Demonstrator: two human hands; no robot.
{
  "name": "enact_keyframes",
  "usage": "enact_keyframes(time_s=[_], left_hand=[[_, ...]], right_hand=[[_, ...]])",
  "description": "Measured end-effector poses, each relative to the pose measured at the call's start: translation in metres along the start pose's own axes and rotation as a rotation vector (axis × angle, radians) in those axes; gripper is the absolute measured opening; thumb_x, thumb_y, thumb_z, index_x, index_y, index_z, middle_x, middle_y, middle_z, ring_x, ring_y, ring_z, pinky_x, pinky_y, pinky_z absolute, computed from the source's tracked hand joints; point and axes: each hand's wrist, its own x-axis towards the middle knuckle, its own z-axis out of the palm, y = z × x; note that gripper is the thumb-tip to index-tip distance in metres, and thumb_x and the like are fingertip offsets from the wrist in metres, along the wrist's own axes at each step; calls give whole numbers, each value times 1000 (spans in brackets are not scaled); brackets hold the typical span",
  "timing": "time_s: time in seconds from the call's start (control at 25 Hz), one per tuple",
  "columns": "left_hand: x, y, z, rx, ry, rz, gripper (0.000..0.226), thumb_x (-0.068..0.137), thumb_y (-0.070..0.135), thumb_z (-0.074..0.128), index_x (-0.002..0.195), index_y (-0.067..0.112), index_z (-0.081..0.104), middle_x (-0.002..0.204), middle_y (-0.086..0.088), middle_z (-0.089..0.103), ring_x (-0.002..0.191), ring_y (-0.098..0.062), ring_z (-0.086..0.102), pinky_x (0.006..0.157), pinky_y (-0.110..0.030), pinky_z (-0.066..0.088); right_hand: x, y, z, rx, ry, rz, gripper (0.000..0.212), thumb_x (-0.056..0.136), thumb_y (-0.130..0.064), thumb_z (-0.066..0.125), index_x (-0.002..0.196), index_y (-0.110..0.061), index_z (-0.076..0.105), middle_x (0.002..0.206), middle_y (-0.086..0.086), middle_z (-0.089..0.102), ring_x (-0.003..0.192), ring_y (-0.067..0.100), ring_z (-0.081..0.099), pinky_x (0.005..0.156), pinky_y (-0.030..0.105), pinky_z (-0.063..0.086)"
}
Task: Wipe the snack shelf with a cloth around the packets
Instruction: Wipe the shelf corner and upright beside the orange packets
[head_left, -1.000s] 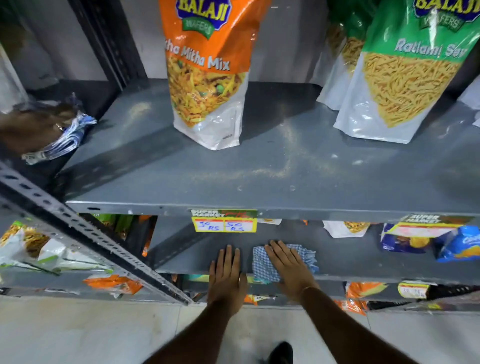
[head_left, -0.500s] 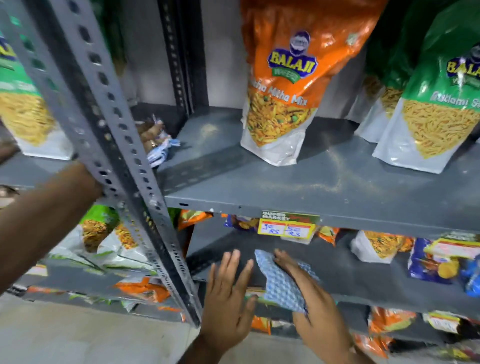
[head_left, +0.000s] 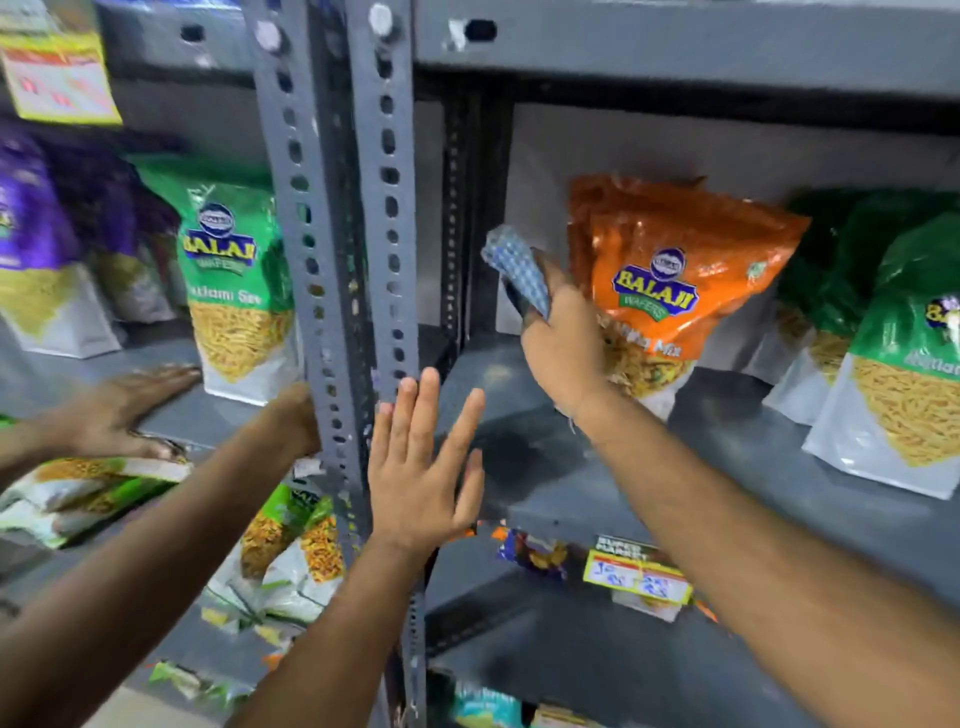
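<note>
One blue checked cloth (head_left: 517, 270) is gripped in the right hand (head_left: 563, 338) | left hand (head_left: 421, 467) is spread wide, empty | one orange packet (head_left: 670, 270) is seen on the grey shelf (head_left: 649, 467).

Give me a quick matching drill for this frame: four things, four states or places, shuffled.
Things:
1. cloth
2. orange packet
3. left hand
4. price tag

States or places:
A. open, fingers spread, holding nothing
B. on the shelf's front edge
C. bunched in the right hand
D. standing at the back of the shelf

Pairs: 1-C, 2-D, 3-A, 4-B
</note>
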Motion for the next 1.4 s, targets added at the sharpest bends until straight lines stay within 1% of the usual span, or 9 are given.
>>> enact_keyframes(time_s=[0.08, 0.28, 0.4, 0.48, 0.56, 0.72, 0.88, 1.04, 1.4], left_hand=[[-3, -2, 6, 6, 20, 31, 68, 100, 37, 43, 166, 28, 27, 179, -8, 4, 165, -27, 12, 134, -44, 11], [-4, -4, 11, 20, 56, 52, 67, 99, 38, 39, 165, 31, 31, 178, -7, 11, 164, -25, 15, 134, -42, 10], [-5, -3, 11, 22, 54, 57, 66, 99, 39, 37, 164, 32, 32, 178, -5, 12, 165, -24, 14, 134, -42, 9], [-5, -2, 11, 31, 52, 55, 66, 98, 38, 36, 164, 32, 34, 178, -4, 14, 164, -24, 14, 134, -42, 9], [-4, -1, 10, 39, 47, 58, 67, 97, 37, 37, 163, 32, 34, 178, -4, 15, 165, -25, 14, 134, -42, 9], [-5, 1, 11, 38, 42, 43, 69, 96, 37, 38, 165, 31, 32, 178, -4, 14, 165, -25, 12, 134, -43, 7], [-6, 0, 11, 8, 71, 40, 67, 100, 39, 34, 166, 30, 28, 178, -4, 13, 165, -26, 13, 134, -44, 9], [-8, -5, 15, -98, 131, 86, 70, 103, 41, 35, 168, 25, 16, 179, -9, 7, 165, -30, 13, 134, -45, 11], [-7, -6, 18, -124, 163, 106, 74, 100, 35, 37, 169, 23, 13, 178, -12, 5, 164, -31, 14, 134, -46, 11]], right_hand=[[43, 33, 32, -139, -64, 65, 59, 83, 4, 44, 135, -20, 56, 111, 7, 70, 87, 18, 63, 76, 19, 50], [99, 100, 77, -574, -217, 206, 44, 84, 3, 51, 124, -9, 64, 122, 19, 69, 114, 39, 65, 97, 37, 51], [99, 123, 91, -623, -459, 417, 40, 95, -28, 52, 131, -15, 61, 135, 16, 64, 124, 37, 60, 105, 40, 47], [93, 131, 92, -624, -566, 522, 57, 95, -55, 41, 139, -22, 57, 142, 11, 60, 129, 36, 56, 111, 41, 41], [91, 131, 88, -611, -588, 541, 66, 94, -63, 35, 139, -20, 57, 141, 11, 60, 129, 36, 56, 112, 42, 40], [80, 117, 81, -631, -663, 490, 66, 100, -60, 33, 148, -17, 47, 153, 14, 49, 137, 35, 49, 115, 41, 38], [39, 90, 70, -686, -764, 314, 62, 105, -53, 28, 160, -25, 21, 170, 0, 18, 157, 22, 12, 125, 45, 8], [-15, 73, 51, -729, -868, 233, 62, 107, -49, 27, 162, -29, 8, 171, -9, -2, 158, 16, -5, 126, 47, -4], [18, 88, 62, -614, -857, 91, 58, 106, -53, 23, 160, -34, 15, 169, -16, 12, 157, 6, 5, 128, 38, 3]])
